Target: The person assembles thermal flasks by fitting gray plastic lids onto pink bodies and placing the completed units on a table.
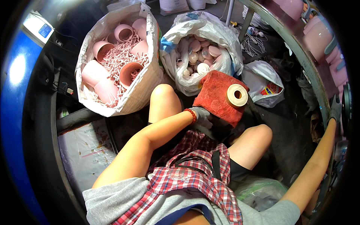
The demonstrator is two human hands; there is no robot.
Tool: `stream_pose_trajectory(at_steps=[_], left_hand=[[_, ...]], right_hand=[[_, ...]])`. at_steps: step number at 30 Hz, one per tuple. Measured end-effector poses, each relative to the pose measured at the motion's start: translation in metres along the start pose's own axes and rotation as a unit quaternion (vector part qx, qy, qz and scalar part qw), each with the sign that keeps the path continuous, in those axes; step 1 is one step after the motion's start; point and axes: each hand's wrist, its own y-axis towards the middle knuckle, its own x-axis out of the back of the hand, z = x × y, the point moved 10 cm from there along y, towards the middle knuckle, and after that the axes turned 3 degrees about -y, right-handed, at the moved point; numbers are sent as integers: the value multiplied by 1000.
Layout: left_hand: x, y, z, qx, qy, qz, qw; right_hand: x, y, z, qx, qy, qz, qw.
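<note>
My left hand (203, 117), in a grey glove with a red bead bracelet at the wrist, is at the near left corner of a red cloth-covered block (214, 95) between my knees. Its fingers are partly hidden, and I cannot tell whether they grip anything. A cream ring-shaped piece (237, 95) with a dark round hole lies on the red cloth's right side. Stretched far out to the right, my right hand (334, 108), also gloved in grey, is beside the table frame near glossy pink pieces (318, 39). Its fingers look extended, with nothing visible in them.
A large white woven sack (144, 80) holds pink cups and pink strips. Beside it, a plastic-lined sack (225, 41) contains pale pink and cream round pieces. A white plastic bag (262, 75), coiled cables (255, 45) and a metal table frame (300, 56) stand to the right.
</note>
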Motion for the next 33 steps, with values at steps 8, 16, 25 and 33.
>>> stream_pose_trajectory(at_steps=[8,16,25,33], left_hand=[[12,-12,-10,-20,-3,-40,999],[7,-7,-4,0,-11,-8,1000],[6,-4,2,-2,-22,-23,1000],[7,-7,-2,-8,-21,3,1000]], right_hand=[[-5,8,-12,6,-17,-39,999],[-11,17,-19,-1,-30,-35,999],[-13,12,-10,4,1,3,1000],[-9,7,-8,-1,9,14,1000]])
